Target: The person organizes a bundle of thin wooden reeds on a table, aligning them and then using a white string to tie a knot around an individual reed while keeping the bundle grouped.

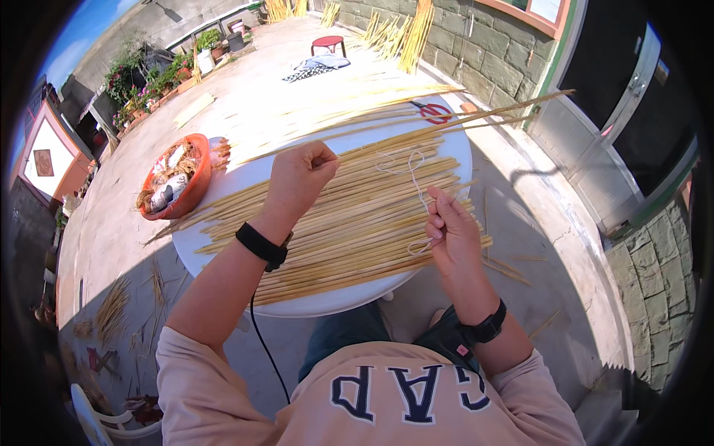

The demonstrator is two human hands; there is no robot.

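Observation:
A mat of pale plant stalks (334,234), laid side by side, covers much of the round white table (357,308) before me. My left hand (305,171) is closed in a fist over the far left part of the stalks; whether its fingers pinch a thin strand cannot be seen. Toward the right end of the mat, my right hand (453,226) grips white string (419,187) between thumb and fingers. Part of that string loops above the hand across the stalks, and another loop hangs below it. A few longer stalks (502,110) stick out past the table's right edge.
Red-handled scissors (435,114) lie at the table's far right. An orange basin (187,206) of fibres and wrapped bundles sits at the left. Beyond are a red stool (328,42) and stalks leaning on a stone wall (496,67). A black cable (261,340) hangs by my left arm.

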